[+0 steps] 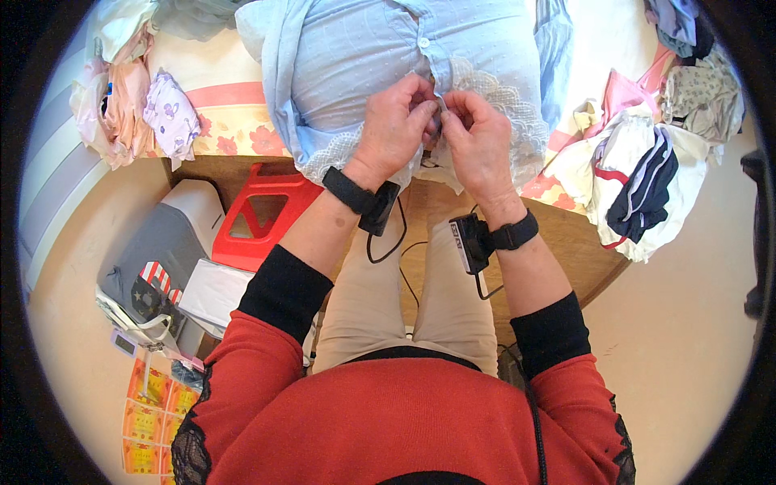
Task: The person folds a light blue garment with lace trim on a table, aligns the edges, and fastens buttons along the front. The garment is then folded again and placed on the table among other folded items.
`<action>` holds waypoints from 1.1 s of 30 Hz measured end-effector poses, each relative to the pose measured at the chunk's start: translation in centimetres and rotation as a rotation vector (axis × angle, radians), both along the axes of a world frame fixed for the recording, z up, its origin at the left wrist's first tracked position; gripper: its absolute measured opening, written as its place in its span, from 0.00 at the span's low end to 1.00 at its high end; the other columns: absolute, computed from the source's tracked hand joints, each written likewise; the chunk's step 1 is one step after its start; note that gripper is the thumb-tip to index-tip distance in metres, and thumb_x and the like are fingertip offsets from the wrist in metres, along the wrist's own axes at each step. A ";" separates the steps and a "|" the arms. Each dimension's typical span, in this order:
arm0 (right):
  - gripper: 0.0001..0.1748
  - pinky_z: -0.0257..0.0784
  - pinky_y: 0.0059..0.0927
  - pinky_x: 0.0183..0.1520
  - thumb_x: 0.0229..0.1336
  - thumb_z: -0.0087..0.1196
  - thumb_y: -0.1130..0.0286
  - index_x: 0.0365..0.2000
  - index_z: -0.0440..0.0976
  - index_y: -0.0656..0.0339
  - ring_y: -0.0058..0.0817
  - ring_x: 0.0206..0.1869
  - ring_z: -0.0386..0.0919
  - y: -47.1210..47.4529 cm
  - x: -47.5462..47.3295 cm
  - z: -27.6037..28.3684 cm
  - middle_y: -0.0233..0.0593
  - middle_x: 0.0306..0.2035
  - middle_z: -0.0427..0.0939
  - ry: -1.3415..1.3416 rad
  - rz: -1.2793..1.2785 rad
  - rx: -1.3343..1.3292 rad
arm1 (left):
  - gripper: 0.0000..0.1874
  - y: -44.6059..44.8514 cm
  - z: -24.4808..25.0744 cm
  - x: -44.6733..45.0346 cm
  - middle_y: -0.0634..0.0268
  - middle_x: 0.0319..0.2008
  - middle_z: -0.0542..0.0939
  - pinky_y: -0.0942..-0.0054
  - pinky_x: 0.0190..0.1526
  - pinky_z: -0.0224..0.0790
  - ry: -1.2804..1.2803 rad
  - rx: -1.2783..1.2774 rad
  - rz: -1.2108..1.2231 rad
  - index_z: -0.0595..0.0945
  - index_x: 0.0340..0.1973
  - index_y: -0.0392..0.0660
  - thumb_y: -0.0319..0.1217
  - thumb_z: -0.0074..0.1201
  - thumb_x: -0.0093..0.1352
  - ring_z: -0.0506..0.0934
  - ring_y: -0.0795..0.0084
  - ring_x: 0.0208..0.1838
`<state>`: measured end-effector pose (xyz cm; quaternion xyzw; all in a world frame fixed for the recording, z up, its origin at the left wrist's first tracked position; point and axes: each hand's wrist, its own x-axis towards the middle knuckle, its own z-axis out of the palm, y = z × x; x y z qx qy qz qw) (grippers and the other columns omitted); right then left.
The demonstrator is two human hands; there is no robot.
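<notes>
A light blue dotted garment (357,66) with a white lace hem (491,85) lies spread in front of me at the table's edge. My left hand (397,124) pinches the edge of its front opening between thumb and fingers. Close against it, my right hand (476,133) grips the facing edge of that opening. The fingertips of both hands nearly meet, and what lies between them is partly hidden. Higher up the opening, a white button (424,43) shows on the cloth. Each wrist carries a black strap with a small cabled device.
Piled clothes (642,176) hang over the table edge at right, and more clothes (130,109) lie at left. A red plastic stool (260,236), a grey bag (160,242) and a white box (215,294) stand low on the left. Cables dangle by my legs.
</notes>
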<state>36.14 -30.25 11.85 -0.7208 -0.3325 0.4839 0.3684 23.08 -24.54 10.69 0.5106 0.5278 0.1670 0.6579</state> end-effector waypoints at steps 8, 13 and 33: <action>0.06 0.75 0.22 0.35 0.61 0.54 0.79 0.38 0.79 0.69 0.17 0.30 0.78 0.8 1.9 -0.8 0.33 0.28 0.81 0.395 -0.073 -0.102 | 0.03 -0.1 -0.1 0.4 0.61 0.23 0.80 0.73 0.26 0.74 0.019 0.071 0.058 0.77 0.35 0.35 0.22 0.52 0.69 0.79 0.75 0.23; 0.03 0.74 0.20 0.33 0.62 0.56 0.78 0.35 0.78 0.67 0.17 0.29 0.77 1.2 1.9 -1.6 0.30 0.27 0.80 0.431 -0.034 -0.097 | 0.04 -0.4 -0.3 0.6 0.58 0.24 0.81 0.72 0.28 0.74 0.035 0.097 0.084 0.78 0.35 0.35 0.23 0.53 0.68 0.79 0.73 0.23; 0.03 0.74 0.32 0.32 0.56 0.56 0.77 0.32 0.76 0.66 0.30 0.26 0.78 1.2 0.7 -1.3 0.43 0.25 0.79 -0.073 0.114 0.057 | 0.08 -0.7 0.5 3.2 0.51 0.21 0.79 0.59 0.31 0.71 0.457 0.294 0.254 0.75 0.27 0.37 0.27 0.56 0.63 0.78 0.52 0.25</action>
